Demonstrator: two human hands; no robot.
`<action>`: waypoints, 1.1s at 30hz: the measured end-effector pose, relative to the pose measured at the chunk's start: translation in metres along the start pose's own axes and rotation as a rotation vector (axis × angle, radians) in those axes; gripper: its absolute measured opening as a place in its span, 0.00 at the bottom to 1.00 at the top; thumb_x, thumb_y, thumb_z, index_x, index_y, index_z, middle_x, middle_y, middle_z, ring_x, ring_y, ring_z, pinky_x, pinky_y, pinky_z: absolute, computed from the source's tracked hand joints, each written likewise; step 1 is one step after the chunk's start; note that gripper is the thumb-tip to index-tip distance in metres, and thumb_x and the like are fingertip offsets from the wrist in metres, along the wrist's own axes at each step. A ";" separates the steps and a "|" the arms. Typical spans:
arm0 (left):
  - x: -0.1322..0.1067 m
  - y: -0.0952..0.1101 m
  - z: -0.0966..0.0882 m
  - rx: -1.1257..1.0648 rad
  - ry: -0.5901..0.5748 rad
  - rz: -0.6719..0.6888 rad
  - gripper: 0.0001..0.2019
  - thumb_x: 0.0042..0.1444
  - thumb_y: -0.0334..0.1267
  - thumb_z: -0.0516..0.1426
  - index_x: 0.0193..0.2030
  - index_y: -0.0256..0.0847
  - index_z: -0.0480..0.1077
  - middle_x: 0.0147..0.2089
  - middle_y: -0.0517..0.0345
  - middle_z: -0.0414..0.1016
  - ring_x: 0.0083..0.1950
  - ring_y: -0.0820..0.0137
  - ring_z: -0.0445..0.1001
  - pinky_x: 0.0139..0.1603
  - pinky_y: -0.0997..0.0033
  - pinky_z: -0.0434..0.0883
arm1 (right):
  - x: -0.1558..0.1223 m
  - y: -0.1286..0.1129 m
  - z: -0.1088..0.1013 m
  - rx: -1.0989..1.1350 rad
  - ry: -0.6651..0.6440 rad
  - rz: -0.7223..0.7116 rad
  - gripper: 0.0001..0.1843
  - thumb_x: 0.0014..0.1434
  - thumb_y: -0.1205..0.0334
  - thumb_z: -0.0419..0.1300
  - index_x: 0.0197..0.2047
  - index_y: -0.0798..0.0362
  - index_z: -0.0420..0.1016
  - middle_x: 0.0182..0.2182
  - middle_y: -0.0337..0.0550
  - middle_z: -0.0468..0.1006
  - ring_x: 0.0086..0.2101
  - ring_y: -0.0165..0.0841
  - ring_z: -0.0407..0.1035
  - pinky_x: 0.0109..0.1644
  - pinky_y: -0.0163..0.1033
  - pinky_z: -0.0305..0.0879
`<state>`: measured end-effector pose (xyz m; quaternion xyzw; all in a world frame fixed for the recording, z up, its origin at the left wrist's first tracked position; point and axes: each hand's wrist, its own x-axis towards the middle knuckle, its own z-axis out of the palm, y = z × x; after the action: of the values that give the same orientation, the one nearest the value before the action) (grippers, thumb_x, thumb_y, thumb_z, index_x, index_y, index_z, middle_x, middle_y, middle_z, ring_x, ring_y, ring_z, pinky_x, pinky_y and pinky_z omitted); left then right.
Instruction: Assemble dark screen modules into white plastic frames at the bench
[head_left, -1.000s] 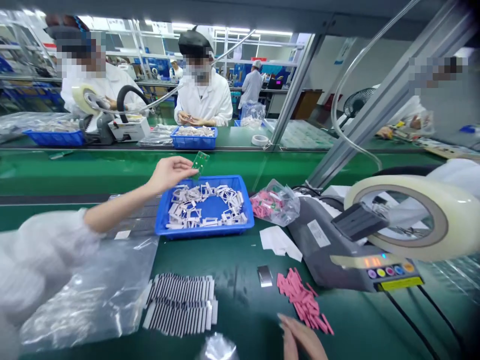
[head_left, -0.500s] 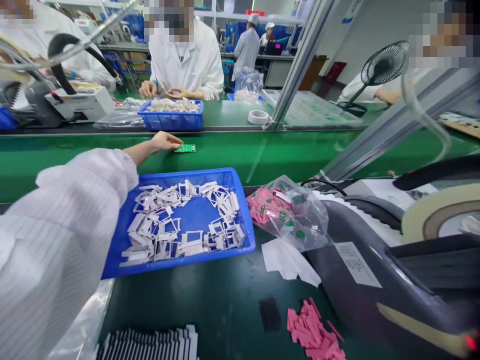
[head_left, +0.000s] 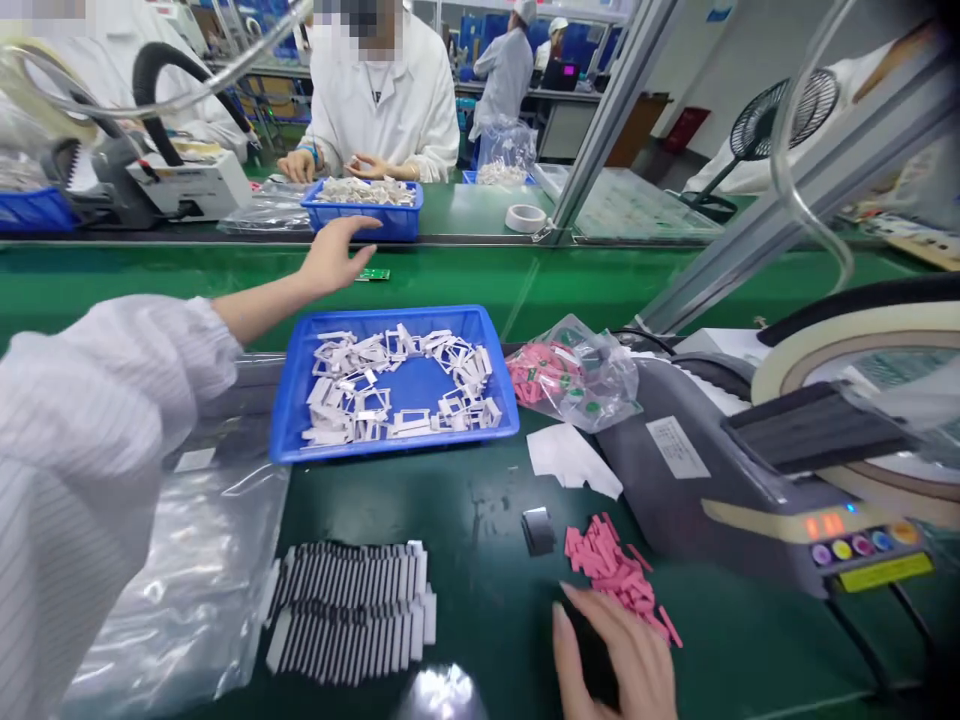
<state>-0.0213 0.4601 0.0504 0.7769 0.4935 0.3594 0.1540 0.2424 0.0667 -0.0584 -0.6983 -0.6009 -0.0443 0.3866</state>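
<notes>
widely spread left fingers (head_left: 349, 228) near circuit board (head_left: 373, 275)

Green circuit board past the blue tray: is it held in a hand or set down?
Set down: the green circuit board lies flat on the green conveyor belt, and the open left hand is beside it, not gripping it.

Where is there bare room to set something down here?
Bare mat lies between the blue tray, the striped stacks and the pink strips. The green belt is open right of the circuit board by the left hand. Crowded: around the right hand, strips, bag and dispenser.
</notes>
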 end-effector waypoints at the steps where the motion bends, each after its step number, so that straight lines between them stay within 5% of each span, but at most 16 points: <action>1: -0.017 0.017 -0.003 -0.006 0.007 0.036 0.20 0.57 0.39 0.56 0.54 0.31 0.66 0.58 0.55 0.71 0.61 0.66 0.63 0.66 0.64 0.54 | 0.009 -0.003 0.001 -0.061 -0.052 -0.040 0.11 0.55 0.58 0.62 0.42 0.51 0.74 0.35 0.48 0.78 0.36 0.42 0.70 0.40 0.46 0.62; 5: -0.113 0.091 -0.016 -0.139 -0.164 0.213 0.17 0.57 0.37 0.56 0.53 0.37 0.69 0.56 0.50 0.72 0.57 0.65 0.68 0.61 0.63 0.62 | 0.044 -0.012 0.009 -0.317 -0.091 -0.011 0.18 0.57 0.46 0.57 0.37 0.53 0.75 0.36 0.49 0.77 0.37 0.44 0.66 0.36 0.43 0.53; 8: -0.196 0.138 -0.028 -0.310 -0.365 0.285 0.14 0.57 0.34 0.56 0.50 0.41 0.71 0.55 0.51 0.73 0.58 0.65 0.68 0.63 0.62 0.61 | 0.063 -0.015 0.018 -0.216 -0.143 0.113 0.21 0.55 0.42 0.57 0.31 0.52 0.76 0.33 0.48 0.78 0.36 0.43 0.65 0.36 0.43 0.50; 11: -0.264 0.166 -0.031 -0.474 -0.542 0.174 0.13 0.58 0.31 0.55 0.49 0.45 0.72 0.55 0.54 0.73 0.59 0.66 0.67 0.61 0.63 0.64 | 0.071 -0.015 0.023 0.060 -0.176 0.243 0.23 0.48 0.38 0.59 0.24 0.52 0.74 0.27 0.47 0.77 0.33 0.42 0.65 0.38 0.44 0.52; 15: -0.324 0.183 -0.007 -0.693 -0.515 -0.116 0.11 0.59 0.33 0.54 0.47 0.43 0.73 0.51 0.52 0.76 0.55 0.65 0.71 0.58 0.63 0.67 | 0.062 -0.020 0.018 0.277 -0.180 0.301 0.25 0.48 0.37 0.58 0.27 0.52 0.77 0.23 0.46 0.77 0.27 0.37 0.67 0.35 0.44 0.61; 19: -0.356 0.196 0.031 -0.969 -0.284 -0.434 0.22 0.57 0.41 0.57 0.59 0.48 0.64 0.65 0.51 0.62 0.65 0.62 0.60 0.63 0.61 0.63 | 0.031 -0.045 -0.009 0.519 -0.281 0.355 0.27 0.50 0.37 0.57 0.34 0.55 0.78 0.27 0.48 0.80 0.25 0.35 0.72 0.30 0.40 0.69; 23: -0.366 0.213 0.047 -1.223 -0.202 -0.388 0.18 0.55 0.47 0.58 0.53 0.50 0.71 0.61 0.52 0.68 0.65 0.59 0.60 0.64 0.56 0.60 | -0.005 -0.075 -0.042 0.991 -0.561 0.491 0.22 0.50 0.41 0.61 0.27 0.54 0.77 0.17 0.39 0.72 0.17 0.27 0.62 0.18 0.32 0.61; 26: -0.368 0.223 0.041 -1.309 -0.224 -0.330 0.14 0.51 0.48 0.61 0.43 0.48 0.77 0.49 0.52 0.78 0.61 0.59 0.66 0.64 0.56 0.60 | -0.022 -0.085 -0.058 1.189 -0.606 0.500 0.18 0.54 0.46 0.61 0.27 0.54 0.76 0.18 0.37 0.68 0.17 0.24 0.58 0.18 0.29 0.56; 28: -0.369 0.229 0.032 -1.376 -0.231 -0.360 0.13 0.49 0.48 0.63 0.41 0.48 0.78 0.44 0.54 0.81 0.59 0.61 0.69 0.61 0.61 0.63 | -0.025 -0.087 -0.066 1.079 -0.520 0.342 0.14 0.57 0.51 0.60 0.28 0.53 0.76 0.21 0.38 0.71 0.20 0.25 0.60 0.19 0.30 0.58; 31: -0.372 0.238 0.021 -1.484 -0.265 -0.449 0.13 0.48 0.47 0.64 0.40 0.50 0.78 0.41 0.56 0.82 0.50 0.66 0.76 0.54 0.69 0.69 | -0.022 -0.086 -0.080 0.804 -0.153 0.044 0.02 0.54 0.65 0.63 0.33 0.52 0.74 0.26 0.40 0.74 0.26 0.29 0.66 0.25 0.33 0.63; 33: -0.375 0.244 0.016 -1.492 -0.302 -0.492 0.12 0.48 0.46 0.64 0.41 0.51 0.78 0.40 0.57 0.82 0.45 0.68 0.78 0.49 0.74 0.71 | -0.015 -0.086 -0.090 0.682 -0.007 -0.140 0.09 0.51 0.72 0.65 0.35 0.51 0.73 0.27 0.39 0.74 0.29 0.31 0.67 0.29 0.36 0.65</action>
<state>0.0540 0.0192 0.0316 0.3782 0.2537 0.4413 0.7732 0.1993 -0.0006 0.0387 -0.4861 -0.6287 0.1351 0.5917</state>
